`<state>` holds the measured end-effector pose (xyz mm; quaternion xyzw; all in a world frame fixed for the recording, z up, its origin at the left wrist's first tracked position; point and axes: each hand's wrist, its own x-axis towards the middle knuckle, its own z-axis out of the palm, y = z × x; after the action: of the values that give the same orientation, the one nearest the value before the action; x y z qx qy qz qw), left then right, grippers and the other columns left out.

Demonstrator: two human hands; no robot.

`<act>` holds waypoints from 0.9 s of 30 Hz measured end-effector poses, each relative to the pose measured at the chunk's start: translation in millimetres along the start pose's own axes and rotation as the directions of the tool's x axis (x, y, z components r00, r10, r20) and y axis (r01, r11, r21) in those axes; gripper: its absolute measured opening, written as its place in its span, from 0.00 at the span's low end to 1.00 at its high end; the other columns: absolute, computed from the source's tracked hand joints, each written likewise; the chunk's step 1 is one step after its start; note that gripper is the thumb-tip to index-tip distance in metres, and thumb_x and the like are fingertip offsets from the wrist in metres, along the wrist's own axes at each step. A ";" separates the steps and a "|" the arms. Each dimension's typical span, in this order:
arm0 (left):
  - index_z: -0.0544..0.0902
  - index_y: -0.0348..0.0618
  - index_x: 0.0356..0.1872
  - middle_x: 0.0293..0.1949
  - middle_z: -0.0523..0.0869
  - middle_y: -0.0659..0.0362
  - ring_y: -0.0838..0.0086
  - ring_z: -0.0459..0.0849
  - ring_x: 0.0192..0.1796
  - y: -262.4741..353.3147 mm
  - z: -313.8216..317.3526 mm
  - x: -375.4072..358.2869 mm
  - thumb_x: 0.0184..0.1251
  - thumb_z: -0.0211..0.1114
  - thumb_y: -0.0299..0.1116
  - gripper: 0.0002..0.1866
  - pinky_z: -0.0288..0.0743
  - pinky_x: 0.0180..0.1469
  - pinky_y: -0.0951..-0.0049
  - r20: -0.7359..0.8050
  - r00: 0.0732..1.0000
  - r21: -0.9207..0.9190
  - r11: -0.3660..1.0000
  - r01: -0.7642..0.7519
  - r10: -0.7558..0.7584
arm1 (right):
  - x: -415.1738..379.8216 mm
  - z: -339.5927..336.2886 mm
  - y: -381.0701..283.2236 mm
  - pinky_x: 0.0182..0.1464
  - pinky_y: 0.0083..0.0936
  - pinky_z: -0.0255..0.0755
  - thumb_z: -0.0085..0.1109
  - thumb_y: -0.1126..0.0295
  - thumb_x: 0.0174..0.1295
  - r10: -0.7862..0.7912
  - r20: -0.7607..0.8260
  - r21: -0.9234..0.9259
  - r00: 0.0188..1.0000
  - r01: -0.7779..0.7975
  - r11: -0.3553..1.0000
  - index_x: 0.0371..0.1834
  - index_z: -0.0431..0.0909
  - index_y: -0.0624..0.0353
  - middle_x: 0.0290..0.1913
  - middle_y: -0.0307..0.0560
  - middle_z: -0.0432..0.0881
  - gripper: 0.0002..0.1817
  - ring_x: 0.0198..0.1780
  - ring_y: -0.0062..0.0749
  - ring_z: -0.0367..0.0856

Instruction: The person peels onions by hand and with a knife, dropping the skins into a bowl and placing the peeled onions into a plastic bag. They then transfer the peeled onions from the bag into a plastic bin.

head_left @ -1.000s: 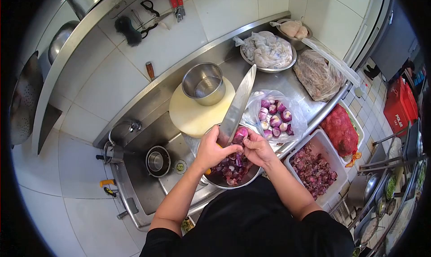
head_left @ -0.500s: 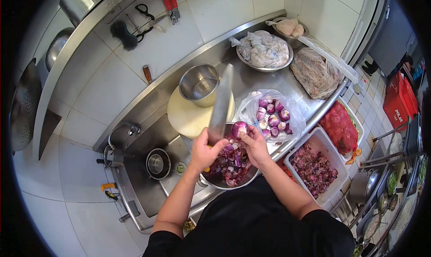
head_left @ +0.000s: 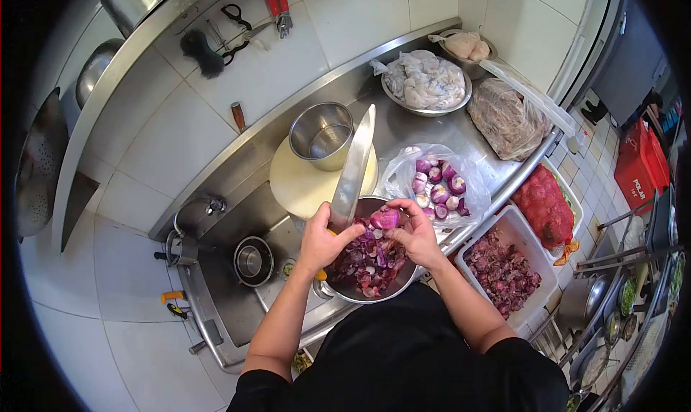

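My left hand is clamped on the knife, blade pointing up and away. My right hand grips a red onion over the steel bowl of purple peelings on the counter. In the last second the blade has swung left and the onion has turned, showing more bare flesh; I judge the peeling is nearly done. Peeled onions sit in the bag beside. A red crate reads "POLAR".

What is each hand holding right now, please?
Left hand: closed on the knife, blade pointing up.
Right hand: fingers closed around a red onion.
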<state>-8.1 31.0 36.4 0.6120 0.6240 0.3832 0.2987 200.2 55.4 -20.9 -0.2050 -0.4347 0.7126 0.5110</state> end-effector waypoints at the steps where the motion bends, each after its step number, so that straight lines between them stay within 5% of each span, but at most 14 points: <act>1: 0.73 0.37 0.33 0.28 0.83 0.57 0.74 0.78 0.30 5.2 0.2 -1.8 0.43 0.82 0.48 0.30 0.74 0.37 0.70 0.027 1.000 -0.089 0.996 -0.014 0.016 | 0.4 -0.7 1.7 0.63 0.27 0.68 0.59 0.87 0.57 0.000 0.001 -0.001 1.000 0.000 1.000 0.60 0.67 0.60 0.57 0.46 0.74 0.26 0.56 0.29 0.76; 6: 0.72 0.37 0.32 0.28 0.79 0.59 0.75 0.74 0.31 12.9 0.1 -6.5 0.41 0.83 0.47 0.31 0.71 0.36 0.71 0.079 0.995 -0.080 0.996 -0.050 0.057 | 3.2 -0.3 4.0 0.65 0.29 0.66 0.58 0.89 0.56 -0.296 0.048 -0.197 0.954 0.300 0.933 0.52 0.70 0.60 0.60 0.49 0.70 0.22 0.63 0.31 0.71; 14: 0.69 0.38 0.29 0.26 0.75 0.57 0.72 0.73 0.29 25.6 7.6 -6.9 0.34 0.85 0.50 0.34 0.70 0.33 0.70 0.077 0.989 0.043 0.990 -0.132 0.129 | 0.2 5.2 0.7 0.66 0.30 0.64 0.50 0.90 0.49 -0.281 0.019 -0.318 0.959 0.273 0.908 0.50 0.72 0.62 0.58 0.51 0.73 0.23 0.61 0.35 0.72; 16: 0.69 0.38 0.29 0.25 0.75 0.55 0.69 0.74 0.28 28.9 9.1 -7.7 0.35 0.84 0.51 0.35 0.70 0.33 0.67 0.072 0.997 0.022 0.999 -0.027 0.025 | -0.6 6.5 1.4 0.66 0.30 0.64 0.49 0.89 0.47 -0.290 0.002 -0.345 0.957 0.273 0.898 0.49 0.73 0.62 0.56 0.51 0.74 0.24 0.61 0.37 0.73; 20: 0.69 0.38 0.31 0.25 0.78 0.59 0.74 0.74 0.28 30.7 10.2 -6.3 0.36 0.85 0.46 0.33 0.72 0.34 0.70 0.074 0.995 0.069 0.995 -0.074 0.069 | -2.7 13.8 -6.3 0.60 0.33 0.69 0.49 0.89 0.44 -0.387 0.036 -0.584 0.921 0.334 0.740 0.46 0.76 0.63 0.50 0.54 0.78 0.23 0.56 0.44 0.76; 25: 0.68 0.37 0.31 0.24 0.78 0.53 0.67 0.75 0.26 30.1 12.8 -8.3 0.38 0.84 0.48 0.34 0.72 0.33 0.67 0.028 0.980 0.300 0.934 -0.195 0.196 | -3.7 16.1 -11.5 0.53 0.35 0.73 0.49 0.89 0.43 -0.491 0.092 -0.751 0.866 0.384 0.537 0.43 0.77 0.62 0.48 0.56 0.79 0.22 0.51 0.48 0.78; 27: 0.69 0.37 0.32 0.25 0.77 0.51 0.62 0.75 0.27 22.7 17.1 -11.2 0.39 0.82 0.50 0.34 0.71 0.33 0.65 0.022 0.989 0.230 0.962 -0.148 0.147 | -1.5 13.5 -11.0 0.50 0.35 0.74 0.52 0.88 0.43 -0.553 0.100 -0.774 0.827 0.414 0.479 0.45 0.77 0.62 0.46 0.56 0.79 0.22 0.49 0.47 0.78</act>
<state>19.3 20.9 45.5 0.6883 0.6162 0.3280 0.1975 197.0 49.6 -4.7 -0.3281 -0.6911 0.2642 0.5873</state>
